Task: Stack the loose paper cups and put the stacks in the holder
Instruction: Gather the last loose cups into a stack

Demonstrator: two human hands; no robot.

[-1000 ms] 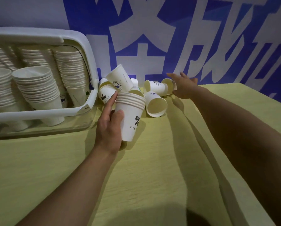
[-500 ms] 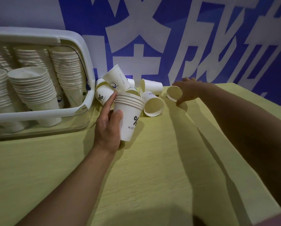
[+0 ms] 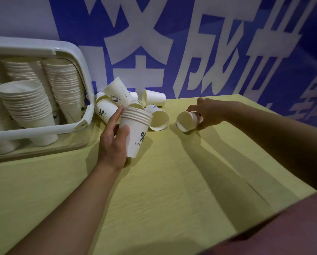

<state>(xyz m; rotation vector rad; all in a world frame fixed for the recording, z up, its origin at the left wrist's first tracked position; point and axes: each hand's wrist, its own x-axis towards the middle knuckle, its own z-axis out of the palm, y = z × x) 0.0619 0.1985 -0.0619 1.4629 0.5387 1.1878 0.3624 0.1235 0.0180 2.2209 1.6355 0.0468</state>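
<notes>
Cups are coming together: your left hand [image 3: 115,142] is gripping the short stack [image 3: 135,133] upright, thumb on the near wall and index finger lying along its far side, base resting on the yellow table [image 3: 172,190]. Your right hand [image 3: 207,115], which a second ago was stretched out flat over the far cups, is now curling round a single cup [image 3: 187,120] and drawing it back toward you, mouth tipped to the left, facing the stack. That one is now clear of the pile, so you are mid-transfer with the next cup for nesting.

Just beyond your left fingertips the loose pile [image 3: 128,100] is waiting against the blue wall: several cups lying on their sides, one of them [image 3: 156,116] open-mouthed just right of the stack. Further left of that hand, the white holder [image 3: 84,76] is sitting already crowded with tall stacks [image 3: 27,105].

You are looking, I judge, at turning the cup base-down and dropping it into the stack's top rim; watch the tilt, since thin paper walls are likely to buckle if it goes in crooked
</notes>
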